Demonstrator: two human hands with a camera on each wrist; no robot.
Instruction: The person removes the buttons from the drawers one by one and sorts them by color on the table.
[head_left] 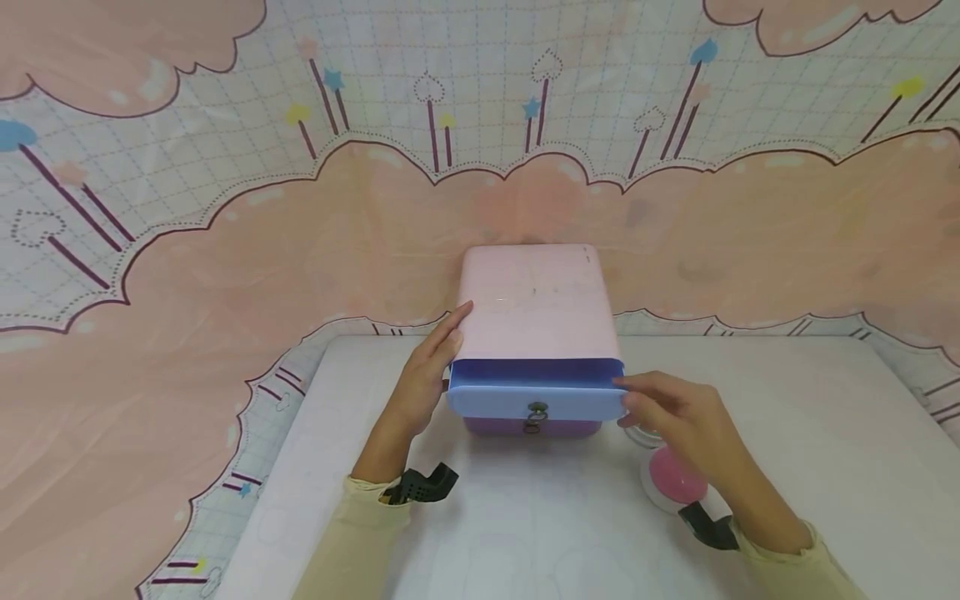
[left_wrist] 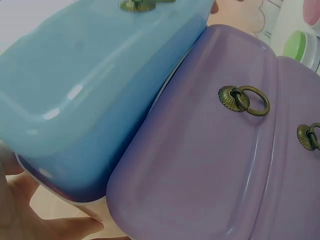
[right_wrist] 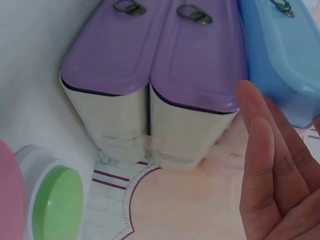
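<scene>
A small cabinet with a pale pink top (head_left: 536,300) stands on the table, its light blue top drawer (head_left: 495,402) pulled partway out. Below it are two purple drawer fronts (left_wrist: 200,135), each with a brass ring pull (left_wrist: 245,100). My left hand (head_left: 420,383) rests along the cabinet's left side, fingers extended. At the blue drawer's right front corner is my right hand (head_left: 686,421), its fingertips at the edge; in the right wrist view its fingers (right_wrist: 260,165) are mostly straight beside the drawer's side.
A round container with a pink lid (head_left: 677,475) stands on the white table (head_left: 540,533) under my right wrist. Just behind it, partly hidden, is another one with a green lid (right_wrist: 57,205). A patterned cloth (head_left: 360,233) hangs behind the cabinet.
</scene>
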